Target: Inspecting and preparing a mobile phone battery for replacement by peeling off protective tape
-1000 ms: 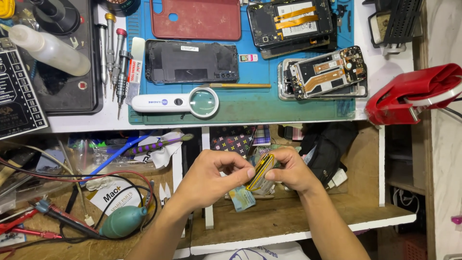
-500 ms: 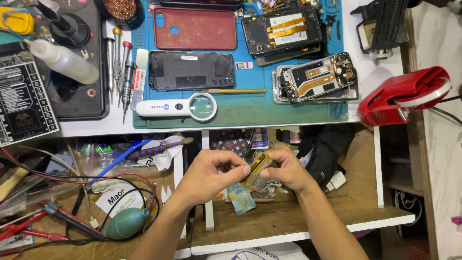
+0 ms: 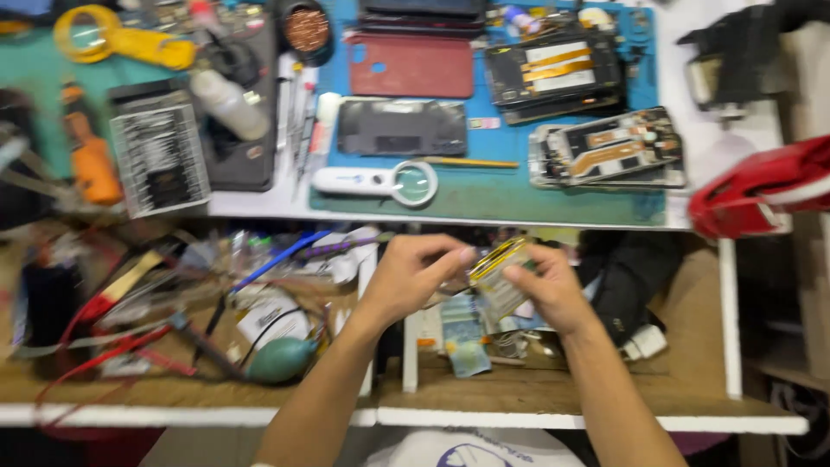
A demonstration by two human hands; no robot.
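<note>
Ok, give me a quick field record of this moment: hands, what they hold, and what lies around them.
left hand: pinches one end of the small packet
right hand: grips the same packet's other side
small packet: yellow-edged, flat, blurred; held above the open drawer
open drawer: cluttered with parts
above: magnifier on blue mat, opened phones
left: green blower bulb

Both hands hold 1 small yellow-edged packet (image 3: pixel 500 275).

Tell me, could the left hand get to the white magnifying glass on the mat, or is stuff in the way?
Probably yes. The magnifying glass lies in the open on the blue-green mat, just above the left hand, with nothing between them. But that hand is pinching a small yellow-edged packet together with the right hand, so it would have to let go first.
</note>
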